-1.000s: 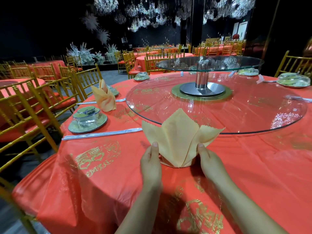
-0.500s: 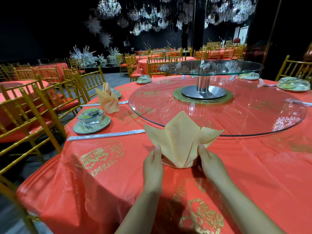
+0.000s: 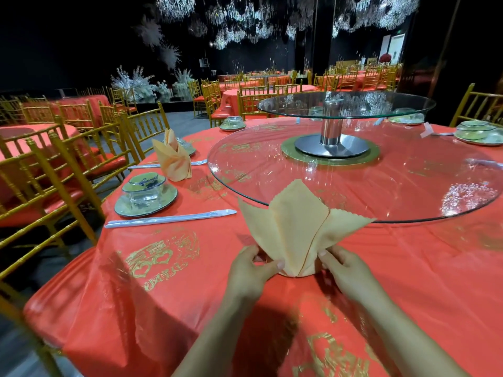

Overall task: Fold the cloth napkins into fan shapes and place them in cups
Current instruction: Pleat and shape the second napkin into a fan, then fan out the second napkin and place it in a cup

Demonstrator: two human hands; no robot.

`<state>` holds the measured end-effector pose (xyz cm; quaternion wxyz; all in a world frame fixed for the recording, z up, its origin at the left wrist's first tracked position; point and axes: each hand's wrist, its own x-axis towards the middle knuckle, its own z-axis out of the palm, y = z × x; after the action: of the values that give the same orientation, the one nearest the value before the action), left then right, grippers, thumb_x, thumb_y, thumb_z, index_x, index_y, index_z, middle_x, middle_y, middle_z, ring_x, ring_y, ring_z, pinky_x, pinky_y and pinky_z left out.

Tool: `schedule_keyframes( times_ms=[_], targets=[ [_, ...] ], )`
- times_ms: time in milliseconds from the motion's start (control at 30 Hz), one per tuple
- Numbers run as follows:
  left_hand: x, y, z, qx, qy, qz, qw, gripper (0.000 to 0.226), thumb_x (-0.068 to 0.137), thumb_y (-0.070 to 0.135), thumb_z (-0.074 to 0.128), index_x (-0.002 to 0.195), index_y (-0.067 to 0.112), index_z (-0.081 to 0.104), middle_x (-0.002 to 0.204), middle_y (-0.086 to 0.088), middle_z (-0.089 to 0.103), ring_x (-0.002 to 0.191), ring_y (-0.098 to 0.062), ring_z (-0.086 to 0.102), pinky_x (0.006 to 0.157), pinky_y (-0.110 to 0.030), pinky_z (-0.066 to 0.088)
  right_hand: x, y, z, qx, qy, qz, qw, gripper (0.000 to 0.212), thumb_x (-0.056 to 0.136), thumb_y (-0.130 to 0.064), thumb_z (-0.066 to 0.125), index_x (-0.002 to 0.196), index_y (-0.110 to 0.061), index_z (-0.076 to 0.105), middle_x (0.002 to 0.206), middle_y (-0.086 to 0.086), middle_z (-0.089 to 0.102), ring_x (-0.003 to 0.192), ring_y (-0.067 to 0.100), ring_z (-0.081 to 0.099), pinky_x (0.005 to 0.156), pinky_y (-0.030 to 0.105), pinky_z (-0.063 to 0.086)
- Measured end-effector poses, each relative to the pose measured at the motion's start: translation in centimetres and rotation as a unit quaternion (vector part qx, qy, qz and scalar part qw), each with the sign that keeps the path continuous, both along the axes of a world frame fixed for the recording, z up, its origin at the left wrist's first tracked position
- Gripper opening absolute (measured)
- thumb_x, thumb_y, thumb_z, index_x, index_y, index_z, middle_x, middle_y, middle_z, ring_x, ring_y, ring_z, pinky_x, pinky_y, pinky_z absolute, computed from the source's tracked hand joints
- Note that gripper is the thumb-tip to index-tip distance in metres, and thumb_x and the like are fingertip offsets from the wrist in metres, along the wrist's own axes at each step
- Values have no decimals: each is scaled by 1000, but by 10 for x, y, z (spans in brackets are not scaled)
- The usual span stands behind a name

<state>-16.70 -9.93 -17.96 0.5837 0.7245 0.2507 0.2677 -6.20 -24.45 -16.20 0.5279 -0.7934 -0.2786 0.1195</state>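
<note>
Straight ahead in the head view, at twelve o'clock and close to the person, one peach napkin (image 3: 296,227) stands upright on the red tablecloth (image 3: 163,281). It is folded into three pointed leaves with zigzag-cut edges, and its narrow base rests on the tablecloth between two hands. The left hand (image 3: 246,270) pinches the lower left fold between thumb and fingers. The right hand (image 3: 344,270) has its fingers curled against the lower right fold and holds it there. A second napkin (image 3: 172,159) of the same matte cloth stands folded at eleven o'clock, farther along the rim; whether it sits in a cup cannot be told. Between the two, at ten o'clock, is a round saucer (image 3: 163,202) bearing a clear glass cup (image 3: 143,195) capped by a blue-patterned dish. Just beside it lies one long wrapped utensil packet (image 3: 168,219). The glossy tablecloth carries gold printed emblems. Two round glass discs sit at one o'clock: a wide lower turntable (image 3: 408,191) and a smaller upper tier (image 3: 345,104) on a steel post. Gold slatted chairs (image 3: 68,164) with red seats line nine o'clock.
</note>
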Motion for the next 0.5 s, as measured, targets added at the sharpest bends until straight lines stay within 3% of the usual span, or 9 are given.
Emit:
schedule_keyframes(
  times_ms=[133,200,300,400,467,500],
  targets=[
    [11,10,2,-32,-37,17,999,50,44,42,72,83,10,69,101,-28,62,85,-30,60,88,-52,46,3,13,7,47,3,6,999,26,95,-19,47,71,-28,53,59,-5,58,58,17,51,52,12,38],
    [18,22,5,-59,-56,13,997,49,45,37,74,86,10,70,101,-29,63,85,-33,61,89,-53,46,11,25,10,55,9,5,998,27,94,-19,48,69,-28,54,51,-15,58,57,6,50,67,18,44],
    [27,44,11,-61,-61,-9,996,48,50,34,75,91,10,70,100,-25,67,90,-32,63,91,-54,45,26,49,12,46,-11,9,999,30,94,-18,48,66,-27,52,50,-24,56,54,-6,51,58,11,37],
    [32,72,14,-41,-55,-17,998,40,53,28,74,88,9,71,84,-11,72,77,-12,62,78,-32,52,35,78,12,43,-22,13,999,24,93,-20,49,72,-17,59,58,-14,57,60,-1,50,58,15,35],
    [35,88,19,-43,-57,-13,997,28,56,18,69,82,7,72,71,0,71,66,-2,59,65,-14,48,39,96,12,40,-25,13,999,27,92,-18,52,66,-21,56,55,-14,56,59,-4,49,59,14,35],
    [36,96,21,-50,-55,-9,997,25,58,16,67,81,7,72,71,1,71,66,-1,59,64,-12,47,42,105,12,43,-25,14,999,31,91,-16,53,61,-24,52,54,-11,56,57,-7,49,60,13,35]
  ],
)
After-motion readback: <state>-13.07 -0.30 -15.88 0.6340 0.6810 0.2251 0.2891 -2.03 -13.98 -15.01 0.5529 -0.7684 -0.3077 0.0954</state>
